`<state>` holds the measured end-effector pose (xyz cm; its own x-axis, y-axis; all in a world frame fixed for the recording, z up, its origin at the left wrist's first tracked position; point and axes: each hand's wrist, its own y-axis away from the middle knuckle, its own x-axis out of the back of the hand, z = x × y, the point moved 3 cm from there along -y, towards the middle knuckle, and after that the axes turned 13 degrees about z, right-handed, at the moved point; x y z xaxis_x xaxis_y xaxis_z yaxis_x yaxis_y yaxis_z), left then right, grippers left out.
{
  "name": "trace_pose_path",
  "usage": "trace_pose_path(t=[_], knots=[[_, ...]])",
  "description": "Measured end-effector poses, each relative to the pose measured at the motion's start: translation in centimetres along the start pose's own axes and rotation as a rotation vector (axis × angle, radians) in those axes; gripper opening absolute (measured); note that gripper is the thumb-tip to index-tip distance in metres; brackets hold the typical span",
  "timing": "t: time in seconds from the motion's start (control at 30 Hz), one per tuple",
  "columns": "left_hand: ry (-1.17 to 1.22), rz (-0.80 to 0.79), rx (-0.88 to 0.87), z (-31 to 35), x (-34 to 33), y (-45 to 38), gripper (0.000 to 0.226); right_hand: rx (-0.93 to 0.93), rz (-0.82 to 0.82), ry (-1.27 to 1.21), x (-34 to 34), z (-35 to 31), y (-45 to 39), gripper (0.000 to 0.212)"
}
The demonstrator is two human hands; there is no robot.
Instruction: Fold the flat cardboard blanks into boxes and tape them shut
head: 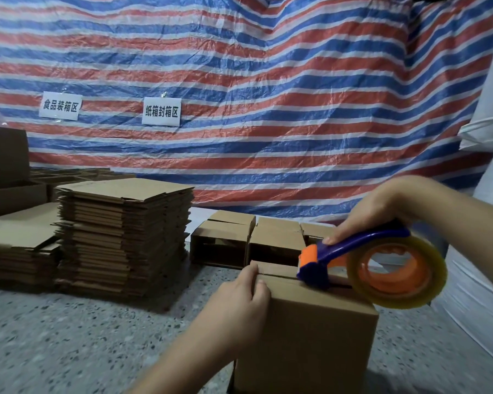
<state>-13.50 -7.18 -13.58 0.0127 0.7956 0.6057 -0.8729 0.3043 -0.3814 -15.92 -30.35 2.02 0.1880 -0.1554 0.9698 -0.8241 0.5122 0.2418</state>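
The near box point(310, 322) was steadied by the left hand point(239, 297); the tape dispenser point(382, 268), gripped in the right hand point(373, 214), was applied at its top seam. Folded boxes point(248, 243) stood beyond; stacked blanks point(125, 237) remained at left.

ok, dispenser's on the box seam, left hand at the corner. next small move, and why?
Probably draw the tape dispenser along the seam towards the right edge. Its blue head sits on the box top, right at the gap between the flaps, and that gap looks untaped ahead of it. The left hand holds the flaps down at the near-left corner; the right hand grips the handle.
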Motion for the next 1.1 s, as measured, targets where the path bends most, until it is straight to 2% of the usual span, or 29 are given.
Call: trace_pose_path(t=[0.17,0.27,0.4,0.5,0.63,0.77,0.97,1.1], knots=[[0.044,-0.072,0.060,0.1,0.5,-0.6,0.052,-0.013,0.049,0.031,-0.6,-0.7,-0.2,0.074],[-0.123,-0.089,-0.008,0.9,1.1,-1.0,0.055,-0.012,0.056,-0.010,-0.7,-0.5,0.0,0.068],[-0.368,-0.078,-0.095,2.1,0.7,-1.2,0.063,-0.005,0.048,-0.022,-0.8,-0.5,-0.1,0.070],[-0.291,-0.132,-0.141,2.3,0.2,-0.9,0.068,0.004,0.046,-0.020,-0.7,-0.5,-0.3,0.069],[-0.200,-0.086,-0.144,2.0,0.6,-0.7,0.065,0.003,0.045,-0.020,-0.6,-0.5,-0.6,0.069],[-0.214,-0.087,-0.146,2.1,0.6,-0.9,0.068,-0.004,0.029,-0.043,-0.1,0.6,-0.4,0.088],[-0.266,-0.096,-0.150,1.9,0.5,-0.9,0.073,-0.085,0.029,-0.094,0.9,6.0,0.9,0.104],[-0.319,-0.106,-0.165,1.9,0.2,-0.9,0.070,-0.115,-0.025,-0.075,-1.0,7.2,0.7,0.093]])
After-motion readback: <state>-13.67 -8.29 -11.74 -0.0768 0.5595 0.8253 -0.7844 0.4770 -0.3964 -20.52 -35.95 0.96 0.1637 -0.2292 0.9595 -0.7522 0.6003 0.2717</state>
